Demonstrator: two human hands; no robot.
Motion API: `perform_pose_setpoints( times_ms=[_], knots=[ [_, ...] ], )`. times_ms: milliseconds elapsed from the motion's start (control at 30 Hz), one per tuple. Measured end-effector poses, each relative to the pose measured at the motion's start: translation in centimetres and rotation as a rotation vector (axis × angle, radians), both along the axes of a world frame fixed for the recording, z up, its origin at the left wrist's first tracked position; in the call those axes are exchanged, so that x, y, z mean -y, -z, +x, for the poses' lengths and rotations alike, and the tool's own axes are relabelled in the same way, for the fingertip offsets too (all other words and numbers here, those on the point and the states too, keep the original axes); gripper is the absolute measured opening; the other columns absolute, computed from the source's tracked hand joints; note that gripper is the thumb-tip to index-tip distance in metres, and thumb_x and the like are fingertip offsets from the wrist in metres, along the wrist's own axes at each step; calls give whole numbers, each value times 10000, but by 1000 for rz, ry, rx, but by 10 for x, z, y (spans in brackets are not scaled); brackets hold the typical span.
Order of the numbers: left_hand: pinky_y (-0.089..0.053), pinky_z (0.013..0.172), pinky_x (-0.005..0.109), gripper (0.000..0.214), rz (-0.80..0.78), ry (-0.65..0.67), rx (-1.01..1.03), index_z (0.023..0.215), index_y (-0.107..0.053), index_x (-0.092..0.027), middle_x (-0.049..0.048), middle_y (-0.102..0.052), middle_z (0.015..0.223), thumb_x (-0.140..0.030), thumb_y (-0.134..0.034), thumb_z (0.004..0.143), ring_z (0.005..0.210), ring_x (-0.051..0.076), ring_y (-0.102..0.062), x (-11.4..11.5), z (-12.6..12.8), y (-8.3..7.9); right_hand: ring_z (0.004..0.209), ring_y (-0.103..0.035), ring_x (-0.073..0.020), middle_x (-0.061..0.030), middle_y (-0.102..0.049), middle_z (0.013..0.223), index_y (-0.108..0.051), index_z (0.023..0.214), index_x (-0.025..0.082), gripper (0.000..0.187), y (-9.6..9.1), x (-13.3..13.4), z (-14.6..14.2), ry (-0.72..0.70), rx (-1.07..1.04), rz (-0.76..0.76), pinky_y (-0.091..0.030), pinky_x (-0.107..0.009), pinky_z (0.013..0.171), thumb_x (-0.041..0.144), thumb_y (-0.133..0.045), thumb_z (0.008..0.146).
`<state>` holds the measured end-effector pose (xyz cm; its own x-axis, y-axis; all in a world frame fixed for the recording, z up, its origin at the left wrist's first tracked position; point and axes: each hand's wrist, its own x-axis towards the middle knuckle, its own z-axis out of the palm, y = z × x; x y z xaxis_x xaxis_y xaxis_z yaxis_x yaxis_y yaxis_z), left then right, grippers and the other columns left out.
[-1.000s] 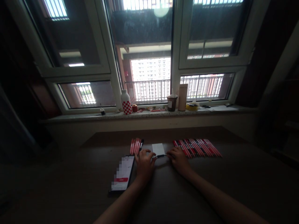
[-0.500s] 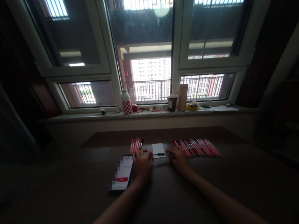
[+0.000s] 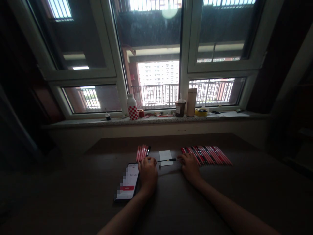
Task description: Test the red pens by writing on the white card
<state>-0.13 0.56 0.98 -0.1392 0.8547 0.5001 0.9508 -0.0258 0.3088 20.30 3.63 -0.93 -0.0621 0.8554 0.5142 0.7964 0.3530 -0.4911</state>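
Observation:
My left hand [image 3: 148, 171] pinches the left end of a thin dark rod that looks like a pen refill [image 3: 161, 161]. Its other end meets the black grip of a pen barrel [image 3: 172, 159], whose right end is between the closed fingers of my right hand [image 3: 190, 168]. Both parts form a nearly straight line above a white paper [image 3: 166, 154]. Just below the paper's left corner lies a tiny pale piece [image 3: 159, 167], too small to name. Several red and black pens [image 3: 206, 155] lie in a row beyond my right hand; a smaller group of pens [image 3: 142, 152] lies beyond my left.
A phone [image 3: 128, 182] with a lit screen lies left of my left wrist on the dark table [image 3: 171, 209]. On the windowsill stand a checkered bottle [image 3: 132, 107], a lidded drink cup [image 3: 180, 107], a tall tan cylinder [image 3: 191, 102] and a yellow item [image 3: 201, 112].
My hands have moved apart, the left slightly left and the right slightly right. A length of thin rod now shows left of the black grip, and the tiny piece is in plain view.

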Motion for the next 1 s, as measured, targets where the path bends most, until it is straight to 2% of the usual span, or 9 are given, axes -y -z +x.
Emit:
perform_pose_setpoints(
  times_ms=[233, 500, 767, 1000],
  knots=[
    [-340, 869, 366, 233, 14, -39, -14, 944, -633, -210, 66, -568, 1037, -185, -405, 901, 970, 227, -490, -1, -1, 2, 1010, -470, -247, -78, -628, 1010, -666, 939, 188, 355, -4, 3, 0, 89, 72, -19, -325, -343, 879, -1, -446, 733],
    [-356, 861, 361, 229, 25, -62, -36, 951, -601, -179, 76, -552, 1021, -178, -376, 905, 961, 222, -490, -3, -1, 3, 991, -485, -248, -76, -636, 996, -659, 966, 190, 320, -5, 3, 0, 173, 120, -7, -326, -340, 852, 32, -448, 786],
    [-351, 951, 424, 179, 115, 97, -94, 918, -583, -149, 91, -555, 1053, -221, -422, 885, 1006, 238, -472, 3, 8, 4, 1002, -485, -254, -62, -660, 969, -675, 935, 217, 222, -7, 6, -4, 149, 123, 29, -336, -354, 887, 118, -524, 807],
    [-313, 1023, 471, 131, 158, 147, -89, 847, -578, -160, 88, -555, 1051, -191, -450, 849, 1042, 235, -478, 7, 11, 1, 1049, -469, -264, -56, -673, 946, -718, 871, 235, 185, -10, 13, -7, 95, 151, 19, -320, -367, 918, 159, -568, 791]
  ],
)
